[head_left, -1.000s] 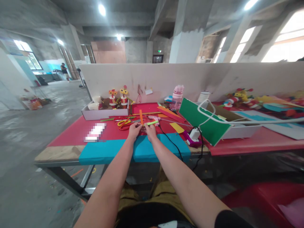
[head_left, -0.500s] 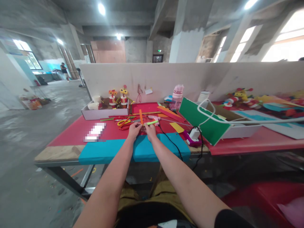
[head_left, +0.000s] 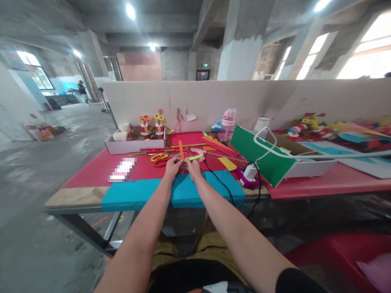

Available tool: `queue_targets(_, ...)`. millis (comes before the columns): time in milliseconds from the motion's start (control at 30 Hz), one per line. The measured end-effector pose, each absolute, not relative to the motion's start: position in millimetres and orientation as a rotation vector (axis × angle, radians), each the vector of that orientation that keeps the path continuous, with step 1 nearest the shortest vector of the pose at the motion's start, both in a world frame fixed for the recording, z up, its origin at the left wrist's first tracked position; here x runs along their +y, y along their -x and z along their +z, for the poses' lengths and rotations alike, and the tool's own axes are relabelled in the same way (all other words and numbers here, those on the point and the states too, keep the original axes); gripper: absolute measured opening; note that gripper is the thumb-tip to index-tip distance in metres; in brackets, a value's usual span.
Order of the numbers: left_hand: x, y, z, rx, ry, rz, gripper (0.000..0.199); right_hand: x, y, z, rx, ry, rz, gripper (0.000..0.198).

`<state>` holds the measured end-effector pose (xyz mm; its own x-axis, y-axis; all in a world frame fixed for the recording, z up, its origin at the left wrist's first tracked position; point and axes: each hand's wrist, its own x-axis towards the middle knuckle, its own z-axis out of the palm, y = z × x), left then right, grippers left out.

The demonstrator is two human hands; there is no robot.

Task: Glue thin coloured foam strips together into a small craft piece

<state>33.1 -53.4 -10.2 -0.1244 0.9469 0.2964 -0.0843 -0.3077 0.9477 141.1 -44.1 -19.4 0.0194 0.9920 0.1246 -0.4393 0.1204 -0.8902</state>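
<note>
Both hands meet over the red and blue covered table. An orange paper strip (head_left: pixel 181 149) stands up from the fingertips of my left hand (head_left: pixel 172 167), which are pinched on its lower end. From my right hand (head_left: pixel 192 166) a lime-green paper strip (head_left: pixel 196 157) points off to the right, its near end between the closed fingers. The two strips cross where the fingertips touch; the joint itself is hidden. Behind the right hand lies a pink glue gun (head_left: pixel 200 152). Yellow-handled scissors (head_left: pixel 160 157) rest just beyond the left hand.
A white box (head_left: pixel 136 145) holds paper-cup figures. A green board (head_left: pixel 262 156) leans on another box at right. A purple power strip (head_left: pixel 246 179) with a white plug sits at the front, its cable (head_left: pixel 221 182) hanging over the edge. A pixelated phone-like object (head_left: pixel 122 170) lies left.
The orange strip's upper end has shifted very slightly left. Both hands stay in the same place with their hold unchanged.
</note>
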Motion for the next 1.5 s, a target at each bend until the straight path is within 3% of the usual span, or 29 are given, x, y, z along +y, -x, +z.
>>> queue_targets(500,-48.8,-31.7,-14.5,1.049,-1.308,1.563,0.025,-39.1,-140.6,-25.6,-0.990,0.722,1.274,0.028)
queue_targets(1267,-49.5,-31.9,-13.0,0.970,-1.148,1.567,0.033,-44.7,-139.6,-15.1,-0.933,0.694,1.347,0.019)
queue_targets(1500,-48.8,-30.9,-14.7,0.956,-1.150,1.575,0.033,-48.0,-141.7,-15.7,-1.000,0.726,1.299,0.032)
